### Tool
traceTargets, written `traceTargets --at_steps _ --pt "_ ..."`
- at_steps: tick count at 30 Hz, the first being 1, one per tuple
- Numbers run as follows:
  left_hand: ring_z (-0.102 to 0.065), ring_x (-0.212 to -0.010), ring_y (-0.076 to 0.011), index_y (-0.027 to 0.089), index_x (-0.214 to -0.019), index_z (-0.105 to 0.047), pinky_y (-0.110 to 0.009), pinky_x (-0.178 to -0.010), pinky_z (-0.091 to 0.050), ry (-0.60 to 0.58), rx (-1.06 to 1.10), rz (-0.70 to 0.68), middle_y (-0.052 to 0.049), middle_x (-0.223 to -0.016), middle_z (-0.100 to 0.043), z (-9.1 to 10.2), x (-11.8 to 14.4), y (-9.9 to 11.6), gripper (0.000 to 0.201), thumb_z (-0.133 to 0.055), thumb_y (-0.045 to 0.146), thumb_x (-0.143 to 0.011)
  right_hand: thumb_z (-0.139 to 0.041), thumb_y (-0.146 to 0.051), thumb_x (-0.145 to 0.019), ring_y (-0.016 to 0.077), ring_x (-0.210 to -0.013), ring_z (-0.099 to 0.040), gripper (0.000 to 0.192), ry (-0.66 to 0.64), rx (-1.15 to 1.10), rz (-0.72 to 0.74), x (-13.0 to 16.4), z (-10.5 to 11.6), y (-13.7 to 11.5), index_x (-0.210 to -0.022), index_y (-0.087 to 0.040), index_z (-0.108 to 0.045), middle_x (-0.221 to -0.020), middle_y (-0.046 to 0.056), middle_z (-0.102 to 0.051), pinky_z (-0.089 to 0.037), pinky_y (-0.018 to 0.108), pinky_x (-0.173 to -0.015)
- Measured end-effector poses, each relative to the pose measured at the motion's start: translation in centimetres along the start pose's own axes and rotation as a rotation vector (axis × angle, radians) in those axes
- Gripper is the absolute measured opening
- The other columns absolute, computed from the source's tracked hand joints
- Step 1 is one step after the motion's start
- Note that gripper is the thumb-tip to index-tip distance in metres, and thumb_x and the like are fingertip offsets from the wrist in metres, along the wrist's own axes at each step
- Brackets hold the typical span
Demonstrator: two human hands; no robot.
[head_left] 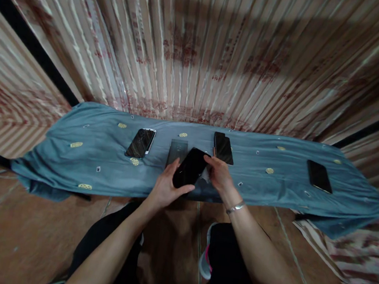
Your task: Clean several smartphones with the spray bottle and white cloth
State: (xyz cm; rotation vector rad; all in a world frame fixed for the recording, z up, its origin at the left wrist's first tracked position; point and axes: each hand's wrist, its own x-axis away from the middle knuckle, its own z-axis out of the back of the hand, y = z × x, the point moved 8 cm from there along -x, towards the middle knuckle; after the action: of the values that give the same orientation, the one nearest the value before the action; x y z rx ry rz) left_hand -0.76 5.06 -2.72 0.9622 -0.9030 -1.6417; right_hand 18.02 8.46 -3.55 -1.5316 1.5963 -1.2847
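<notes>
So, pleated beige curtain with red print (202,46) at the back edge of the teal cloth-covered surface with yellow motifs (274,190). Left hand (163,188) clasps the left side of a glossy black rectangular phone (189,167), right hand (219,173) pinches its upper right corner; phone's over the surface, mid-length, toward the front edge. Overlapping dark phone pairs: left-hand pair (139,143) toward the left end, rear pair (224,149) near the back edge. Single black phone (320,176) toward the right end. Silver bracelet (236,207), right wrist.

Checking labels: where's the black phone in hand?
Head view, near centre: the black phone is held between the left hand and right hand, over the blue cloth, right of a grey slab.
</notes>
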Motion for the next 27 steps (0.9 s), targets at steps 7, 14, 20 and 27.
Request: traceTargets --at_steps 7,14,20,27 --pt "-0.046 -0.139 -0.0361 0.013 -0.150 -0.039 -0.051 -0.117 -0.033 0.019 -0.069 -0.002 -0.023 -0.150 -0.048 -0.5 -0.1 1.1 0.098 -0.083 0.038 -0.066 -0.093 -0.036 -0.045 0.0106 -0.051 -0.060 0.038 0.005 -0.066 0.017 0.3 -1.4 -0.2 -0.056 -0.022 -0.060 -0.055 -0.005 -0.066 -0.045 0.021 -0.047" --pt "-0.066 -0.109 -0.0289 0.012 -0.137 -0.055 -0.038 -0.093 -0.053 0.144 0.592 0.384 -0.014 -0.119 -0.069 -1.1 -0.4 -2.1 0.091 -0.091 0.027 -0.055 -0.073 -0.054 -0.075 0.0176 -0.084 -0.071 0.031 -0.081 0.213 0.339 0.7 -3.4 -1.4 -0.087 -0.025 -0.076 -0.087 0.000 -0.077 -0.057 0.029 -0.077" --pt "-0.068 -0.082 -0.0194 0.013 -0.117 -0.068 -0.025 -0.061 -0.054 0.126 0.905 0.477 -0.008 -0.098 -0.074 -0.9 -0.4 -1.8 0.060 -0.083 0.042 -0.067 -0.043 -0.020 -0.095 0.0218 -0.127 -0.059 0.042 -0.292 0.814 0.826 5.1 -7.9 -1.1 -0.129 -0.026 -0.067 -0.138 0.007 -0.064 -0.047 0.043 -0.111" --pt "-0.069 -0.077 -0.0197 0.013 -0.117 -0.067 -0.026 -0.057 -0.054 0.122 0.913 0.507 -0.005 -0.087 -0.074 -1.2 0.3 -1.8 0.054 -0.080 0.038 -0.072 -0.039 -0.017 -0.097 0.0263 -0.123 -0.060 0.045 -0.264 1.084 0.970 5.4 -8.0 -1.1 -0.134 -0.023 -0.064 -0.136 0.011 -0.063 -0.050 0.046 -0.108"
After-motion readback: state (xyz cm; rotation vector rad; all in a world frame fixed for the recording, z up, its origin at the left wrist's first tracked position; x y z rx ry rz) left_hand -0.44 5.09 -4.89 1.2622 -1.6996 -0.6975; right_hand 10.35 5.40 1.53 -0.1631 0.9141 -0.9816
